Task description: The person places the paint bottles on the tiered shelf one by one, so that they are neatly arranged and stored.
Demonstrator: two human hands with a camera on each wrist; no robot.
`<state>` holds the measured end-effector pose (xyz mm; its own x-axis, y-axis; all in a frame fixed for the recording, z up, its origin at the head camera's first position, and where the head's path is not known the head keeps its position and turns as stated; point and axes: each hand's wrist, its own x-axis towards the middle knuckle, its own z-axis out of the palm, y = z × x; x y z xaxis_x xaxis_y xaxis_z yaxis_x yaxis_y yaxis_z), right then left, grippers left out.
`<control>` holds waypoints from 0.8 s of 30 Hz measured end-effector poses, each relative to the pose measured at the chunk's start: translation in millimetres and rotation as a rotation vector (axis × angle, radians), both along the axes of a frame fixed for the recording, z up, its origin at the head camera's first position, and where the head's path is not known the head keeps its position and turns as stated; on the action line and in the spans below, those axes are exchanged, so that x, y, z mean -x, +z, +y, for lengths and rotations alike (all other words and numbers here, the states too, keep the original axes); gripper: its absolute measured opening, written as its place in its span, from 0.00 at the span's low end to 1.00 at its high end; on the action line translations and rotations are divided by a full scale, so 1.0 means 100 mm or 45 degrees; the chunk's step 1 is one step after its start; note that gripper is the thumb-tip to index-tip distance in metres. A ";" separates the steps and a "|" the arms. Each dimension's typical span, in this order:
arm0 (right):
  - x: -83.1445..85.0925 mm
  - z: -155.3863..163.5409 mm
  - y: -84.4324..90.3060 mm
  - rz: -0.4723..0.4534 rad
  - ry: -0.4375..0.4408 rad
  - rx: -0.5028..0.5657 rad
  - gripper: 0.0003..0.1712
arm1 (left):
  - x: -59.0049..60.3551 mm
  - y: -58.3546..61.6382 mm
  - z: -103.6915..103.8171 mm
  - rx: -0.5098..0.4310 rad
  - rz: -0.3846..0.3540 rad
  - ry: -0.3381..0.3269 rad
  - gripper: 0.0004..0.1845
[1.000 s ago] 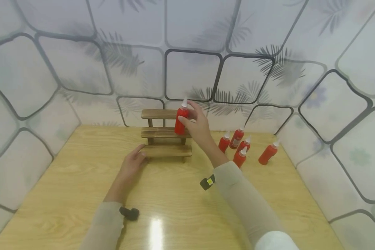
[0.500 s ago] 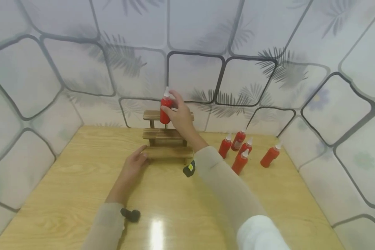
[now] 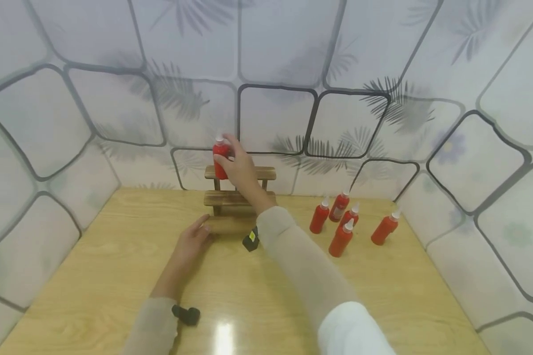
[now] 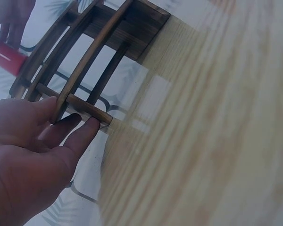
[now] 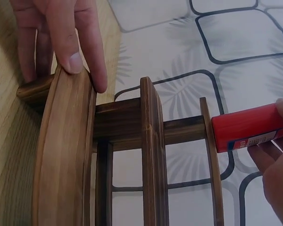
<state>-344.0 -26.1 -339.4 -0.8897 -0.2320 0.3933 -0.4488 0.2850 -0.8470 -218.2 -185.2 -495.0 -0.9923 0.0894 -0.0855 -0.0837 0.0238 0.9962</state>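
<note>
Bottle: red squeeze bottle [image 3: 220, 159] with a white nozzle, upright at the left end of the top step of the stepped wooden rack [image 3: 240, 199], at the far side of the table.
Right hand: our right hand [image 3: 237, 168] grips the bottle about its body, fingers curled round it.
Left hand: our left hand [image 3: 193, 238] lies against the near left corner of the lowest step, fingers straight and pressing, grasping nothing.
Risk, tipping: we judge the top step narrow; let go off-centre, the bottle could topple off the far or left edge.
Risk, rack: we judge the rack light; a push from the bottle could slide or rock it if our left hand eased off.
Risk, sleeve: our right sleeve [image 3: 302, 266] passes near the five loose bottles [image 3: 341, 238] standing on the right of the wooden table [image 3: 93, 276], and a sweep could knock one over.
Right wrist view: shows the bottle's base [image 5: 250, 127] touching the top step's surface, and our left fingertips [image 5: 75, 61] on the lowest step's edge.
Head view: shows only this the loose bottles and the tile-patterned backdrop [image 3: 275, 113].
Left wrist view: shows the fingers [image 4: 82, 134] under the step's end.
</note>
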 end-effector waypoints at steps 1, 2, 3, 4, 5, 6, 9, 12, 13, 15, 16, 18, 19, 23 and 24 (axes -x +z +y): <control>0.01 -0.03 0.00 0.001 0.000 -0.004 0.35 | 0.00 0.00 -0.01 0.007 0.004 0.007 0.32; 0.02 -0.06 0.01 0.000 -0.003 -0.013 0.35 | 0.00 0.00 -0.01 0.017 0.011 0.004 0.32; 0.03 -0.09 0.01 -0.002 -0.011 -0.027 0.35 | 0.00 0.00 -0.01 0.016 0.007 0.008 0.32; 0.04 -0.11 0.01 -0.002 -0.018 -0.039 0.35 | 0.01 0.00 -0.02 0.025 0.008 0.009 0.32; 0.05 -0.13 0.01 -0.005 -0.023 -0.048 0.35 | 0.01 0.00 -0.01 0.008 0.002 0.014 0.32; 0.05 -0.15 0.01 -0.009 -0.026 -0.054 0.36 | 0.01 0.00 -0.01 0.009 -0.003 0.013 0.32; 0.06 -0.18 0.01 0.001 -0.028 -0.064 0.36 | 0.01 0.01 -0.01 0.007 -0.012 0.020 0.31; 0.06 -0.16 0.00 -0.013 -0.018 -0.031 0.38 | 0.00 0.02 0.00 0.018 -0.011 0.018 0.31; 0.06 -0.15 0.00 -0.024 -0.017 -0.014 0.40 | 0.00 0.02 0.00 0.017 -0.011 0.019 0.30; 0.05 -0.10 0.01 -0.050 -0.015 0.042 0.42 | 0.01 0.03 0.01 0.012 -0.006 0.015 0.30; 0.03 -0.07 0.02 -0.057 -0.016 0.062 0.42 | 0.01 0.03 0.01 0.010 -0.004 0.012 0.30; -0.03 0.01 0.05 -0.054 -0.022 0.083 0.43 | 0.03 0.02 0.01 -0.003 -0.007 0.007 0.31; -0.07 0.06 0.06 -0.041 -0.017 0.085 0.42 | 0.03 0.02 0.01 0.000 -0.003 0.006 0.31; -0.31 0.29 0.11 0.056 -0.006 0.041 0.40 | 0.03 -0.01 0.00 0.005 0.012 0.010 0.32; -0.38 0.36 0.12 0.077 0.003 0.033 0.40 | 0.02 -0.01 0.00 0.018 0.016 0.013 0.32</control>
